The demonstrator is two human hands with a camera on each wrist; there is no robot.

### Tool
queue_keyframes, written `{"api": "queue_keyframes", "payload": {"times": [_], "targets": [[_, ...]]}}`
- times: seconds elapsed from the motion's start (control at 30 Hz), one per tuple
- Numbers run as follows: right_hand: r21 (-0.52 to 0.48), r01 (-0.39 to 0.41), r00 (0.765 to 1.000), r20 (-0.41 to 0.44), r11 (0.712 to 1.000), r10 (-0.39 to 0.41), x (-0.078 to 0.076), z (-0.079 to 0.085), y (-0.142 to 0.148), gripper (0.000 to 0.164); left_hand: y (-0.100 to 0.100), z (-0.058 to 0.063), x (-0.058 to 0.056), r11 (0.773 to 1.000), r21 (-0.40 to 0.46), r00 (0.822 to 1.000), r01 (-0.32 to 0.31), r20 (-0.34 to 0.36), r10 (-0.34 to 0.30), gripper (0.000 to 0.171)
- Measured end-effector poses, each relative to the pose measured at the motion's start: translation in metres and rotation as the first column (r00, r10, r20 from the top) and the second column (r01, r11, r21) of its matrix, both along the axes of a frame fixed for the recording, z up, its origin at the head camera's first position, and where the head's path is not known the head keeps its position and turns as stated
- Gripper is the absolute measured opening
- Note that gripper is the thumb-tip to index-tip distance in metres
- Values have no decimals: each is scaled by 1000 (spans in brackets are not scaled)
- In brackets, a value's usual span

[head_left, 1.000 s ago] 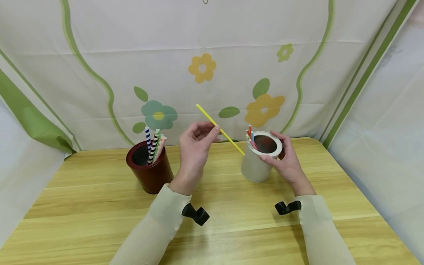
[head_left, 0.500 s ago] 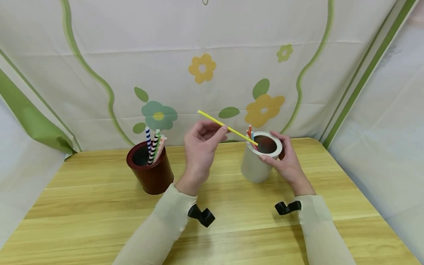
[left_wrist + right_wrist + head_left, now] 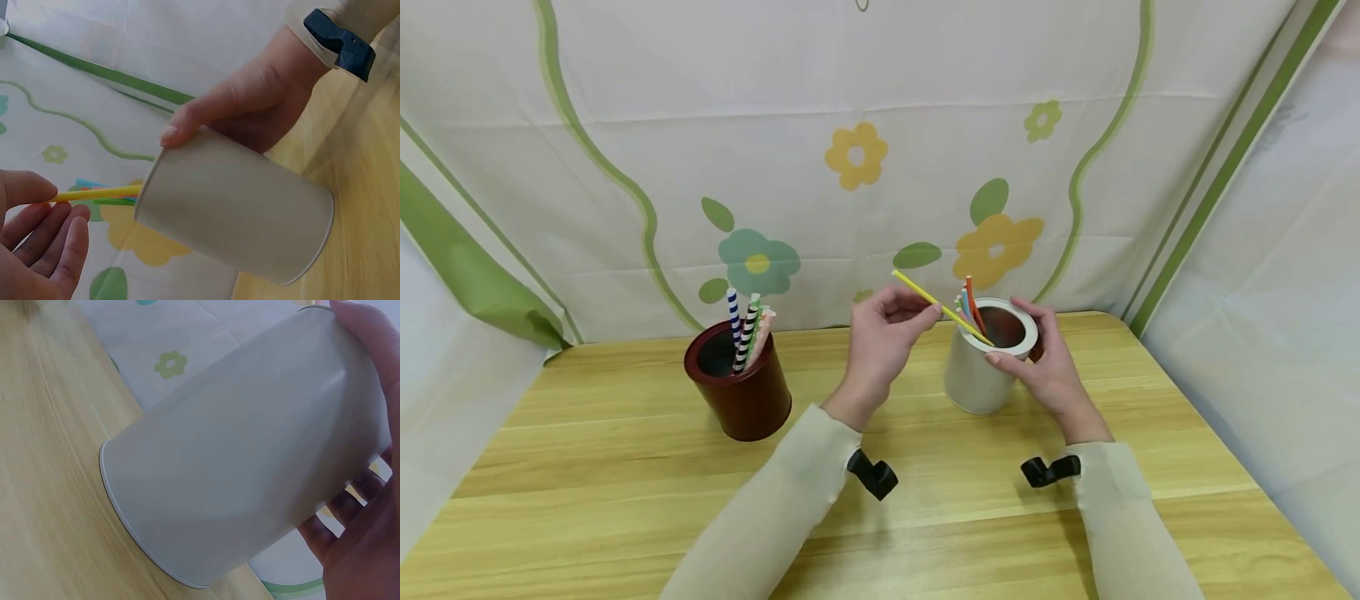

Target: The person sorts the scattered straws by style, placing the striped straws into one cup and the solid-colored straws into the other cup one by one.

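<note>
My left hand point(image 3: 883, 346) pinches a yellow straw point(image 3: 921, 292) between thumb and fingers. The straw slants down to the right, its lower end inside the mouth of a white can point(image 3: 973, 379). Several plain straws point(image 3: 972, 304) in orange, blue, green and pink lean at the can's left rim. Around the can's right side my right hand point(image 3: 1056, 371) grips, thumb at the front near the rim and fingers behind. In the left wrist view, the yellow straw point(image 3: 100, 194) passes over the can's rim; the can's inside is hidden there.
A dark red can point(image 3: 748, 404) stands on the wooden table point(image 3: 625, 500) to the left, with several striped straws point(image 3: 747, 333) in it. Behind the table hangs a white flowered curtain point(image 3: 925, 67). A black wrist mount point(image 3: 872, 475) sits on each cuff.
My left hand has moved right, carrying the yellow straw from beside the white can until its lower end is in the can's mouth. The coloured straws there shifted slightly. My right hand stayed put.
</note>
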State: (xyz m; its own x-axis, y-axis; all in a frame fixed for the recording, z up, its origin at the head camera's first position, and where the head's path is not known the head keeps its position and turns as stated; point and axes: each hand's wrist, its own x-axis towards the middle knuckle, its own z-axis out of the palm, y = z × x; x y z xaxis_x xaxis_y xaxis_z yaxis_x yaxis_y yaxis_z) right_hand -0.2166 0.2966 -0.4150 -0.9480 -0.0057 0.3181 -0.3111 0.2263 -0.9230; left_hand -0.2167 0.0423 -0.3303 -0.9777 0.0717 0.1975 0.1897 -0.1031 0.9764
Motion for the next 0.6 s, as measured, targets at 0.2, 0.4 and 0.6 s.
{"api": "queue_keyframes", "payload": {"times": [0.2,0.4,0.6], "targets": [[-13,-10,1000,13,1000,10,1,0,-1,84,3,-6,-7,994,-98,997,50,56,-45,14],[-20,-14,1000,10,1000,14,0,1,-1,83,8,-7,-15,976,-199,996,84,57,-73,12],[-35,-20,1000,1,999,20,0,0,-1,84,13,-5,-21,963,-242,992,118,64,-106,9]]}}
